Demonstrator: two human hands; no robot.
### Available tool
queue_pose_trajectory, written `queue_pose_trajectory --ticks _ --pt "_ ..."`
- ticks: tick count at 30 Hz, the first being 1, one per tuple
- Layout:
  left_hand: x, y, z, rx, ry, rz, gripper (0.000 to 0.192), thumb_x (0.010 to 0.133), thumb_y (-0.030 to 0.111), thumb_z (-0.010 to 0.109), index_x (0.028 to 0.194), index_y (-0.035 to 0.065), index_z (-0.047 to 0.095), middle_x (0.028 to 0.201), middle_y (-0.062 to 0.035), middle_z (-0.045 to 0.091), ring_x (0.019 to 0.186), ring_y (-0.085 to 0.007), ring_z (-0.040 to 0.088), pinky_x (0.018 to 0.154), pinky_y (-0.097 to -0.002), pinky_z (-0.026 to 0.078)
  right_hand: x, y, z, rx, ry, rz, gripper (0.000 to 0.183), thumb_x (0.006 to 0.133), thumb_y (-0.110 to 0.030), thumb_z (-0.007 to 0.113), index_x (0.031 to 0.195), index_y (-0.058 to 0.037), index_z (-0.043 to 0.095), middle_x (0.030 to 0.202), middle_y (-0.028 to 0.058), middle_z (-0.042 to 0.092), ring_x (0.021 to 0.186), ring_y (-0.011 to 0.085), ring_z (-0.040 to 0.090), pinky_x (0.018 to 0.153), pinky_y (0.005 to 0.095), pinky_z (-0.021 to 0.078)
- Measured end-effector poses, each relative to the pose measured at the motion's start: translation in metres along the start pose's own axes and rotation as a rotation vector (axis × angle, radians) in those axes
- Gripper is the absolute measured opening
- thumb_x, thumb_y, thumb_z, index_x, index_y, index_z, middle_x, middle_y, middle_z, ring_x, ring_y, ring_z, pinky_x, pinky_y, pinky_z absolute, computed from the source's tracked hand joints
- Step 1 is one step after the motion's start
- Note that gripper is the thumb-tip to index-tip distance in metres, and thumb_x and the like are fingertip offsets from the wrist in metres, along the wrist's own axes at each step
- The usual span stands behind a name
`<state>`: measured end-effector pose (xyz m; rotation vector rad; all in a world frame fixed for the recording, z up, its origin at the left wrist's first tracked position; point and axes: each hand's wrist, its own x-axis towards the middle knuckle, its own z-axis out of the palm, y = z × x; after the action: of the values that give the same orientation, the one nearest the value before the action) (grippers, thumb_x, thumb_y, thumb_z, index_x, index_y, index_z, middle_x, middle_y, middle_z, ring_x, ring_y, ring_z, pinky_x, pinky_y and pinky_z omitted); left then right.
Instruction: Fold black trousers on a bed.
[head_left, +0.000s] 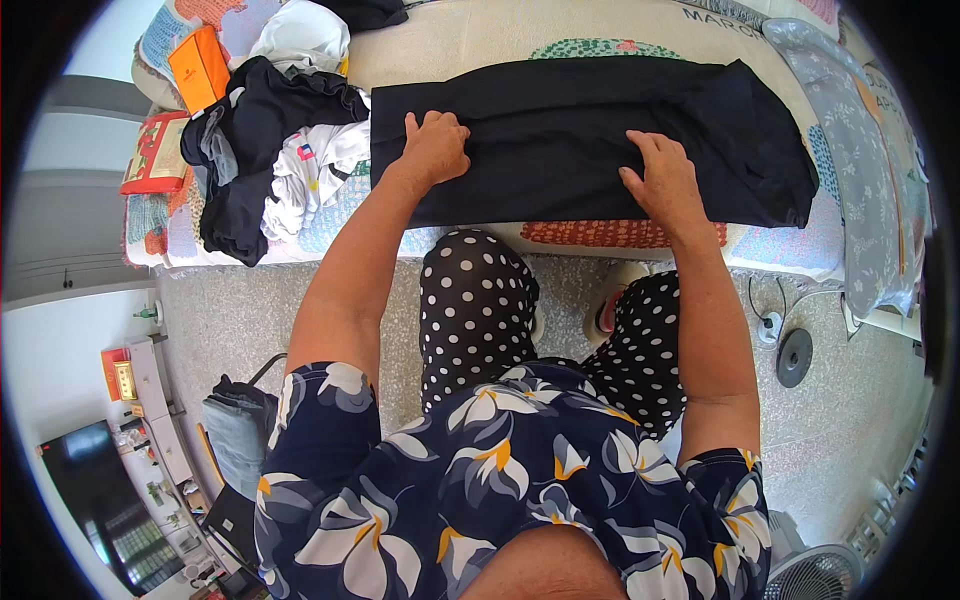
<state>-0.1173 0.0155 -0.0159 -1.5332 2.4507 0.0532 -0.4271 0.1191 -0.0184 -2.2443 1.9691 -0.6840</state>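
Note:
A black garment (555, 165), perhaps folded trousers, lies lengthwise across the patterned sofa cover (787, 251) before me. My left hand (437, 148) rests on it near its left end, the fingers bent against the cloth. Farther right, my right hand (664, 176) lies over its lower middle part, thumb and fingers apart. Whether the left fingers pinch any cloth cannot be told. Just left of the garment are a crumpled white printed garment (311, 176) and a rumpled black garment (259, 112).
An orange box (199, 67) and a red package (155, 152) lie at the far left. A white cloth (304, 34) is behind the pile. At right hangs a grey floral cloth (847, 150). A power socket (769, 328) with cables and a dark disc (794, 358) are on the floor.

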Motion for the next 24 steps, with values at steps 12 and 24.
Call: queue_pose_trajectory --ticks 12,24 --pt "-0.054 -0.008 0.016 0.066 0.35 -0.215 0.056 0.075 0.024 0.07 0.128 0.0159 0.053 0.122 -0.0045 0.055 0.122 -0.0244 0.046 0.103 -0.0679 0.024 -0.008 -0.023 0.004 0.071 0.106 -0.151 0.044 0.078 -0.018 0.07 0.119 -0.0085 0.058 0.112 0.0102 0.06 0.108 0.0289 0.056 0.091 0.0405 0.0462" --pt "-0.112 -0.046 0.099 -0.305 0.685 -0.252 0.056 0.074 0.025 0.072 0.123 0.0034 0.055 0.12 -0.0162 0.056 0.113 -0.0353 0.05 0.099 -0.048 0.037 -0.006 -0.042 0.015 0.128 0.09 -0.221 0.041 0.077 -0.017 0.071 0.115 -0.0077 0.059 0.108 0.0106 0.061 0.103 0.03 0.057 0.088 0.0409 0.0467"
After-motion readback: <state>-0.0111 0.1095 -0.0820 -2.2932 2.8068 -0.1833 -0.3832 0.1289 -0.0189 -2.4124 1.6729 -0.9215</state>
